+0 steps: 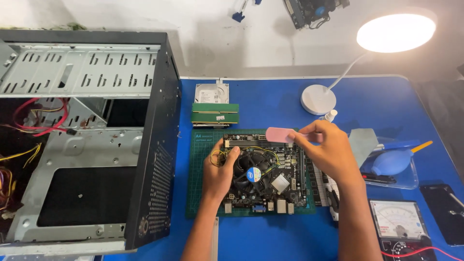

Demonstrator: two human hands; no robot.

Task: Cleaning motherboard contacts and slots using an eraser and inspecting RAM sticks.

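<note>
A black motherboard (pixel 285 181) with a round black cooler fan (pixel 253 173) lies on a green cutting mat (pixel 198 193) on the blue table. My left hand (pixel 220 171) rests on the board's left edge, fingers curled against the fan's rim. My right hand (pixel 328 150) hovers over the board's upper right corner and holds a pink eraser-like block (pixel 279 135) by its right end, just above the board's top edge.
An open black computer case (pixel 96 140) with loose wires fills the left. Behind the mat lie a hard drive (pixel 211 92) and two green memory sticks (pixel 215 112). A lit desk lamp (pixel 319 99), a blue air blower (pixel 392 162), a multimeter (pixel 401 222) and a dark phone (pixel 444 208) sit at right.
</note>
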